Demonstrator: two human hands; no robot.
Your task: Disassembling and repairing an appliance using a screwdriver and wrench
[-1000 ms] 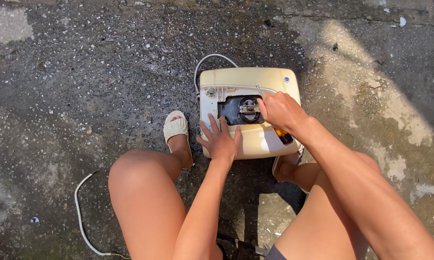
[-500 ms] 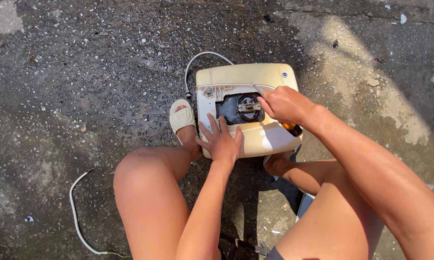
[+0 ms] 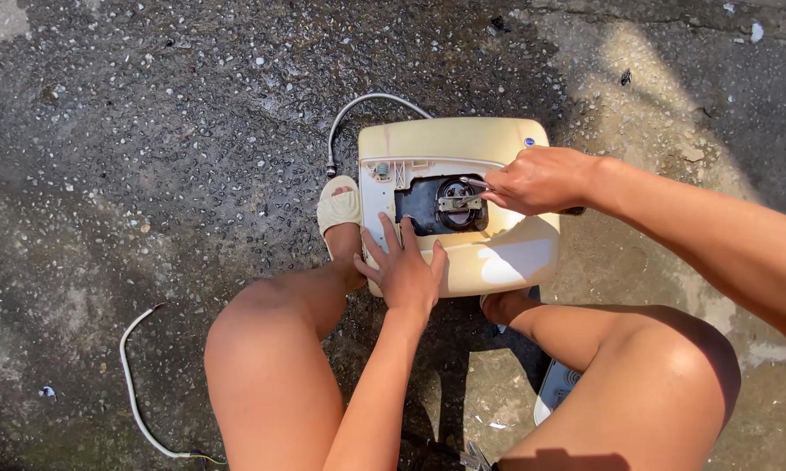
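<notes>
Cream casing (image 3: 497, 262) sits nearer my knees now; left hand (image 3: 406, 275) pressing it flat, fingers spread; right hand (image 3: 541, 180) pinching a tool (image 3: 473, 183) above its dark opening (image 3: 428, 209).

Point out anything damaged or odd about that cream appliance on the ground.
The cream appliance has an open dark cavity exposing a round metal part; its casing looks yellowed and stained, and wet ground surrounds it.

Left hand (image 3: 406, 275) steadying cream appliance (image 3: 497, 257), right hand (image 3: 541, 180) gripping tool

Rough, speckled concrete ground (image 3: 149, 174) outdoors, sunlit with hard shadows.
</notes>
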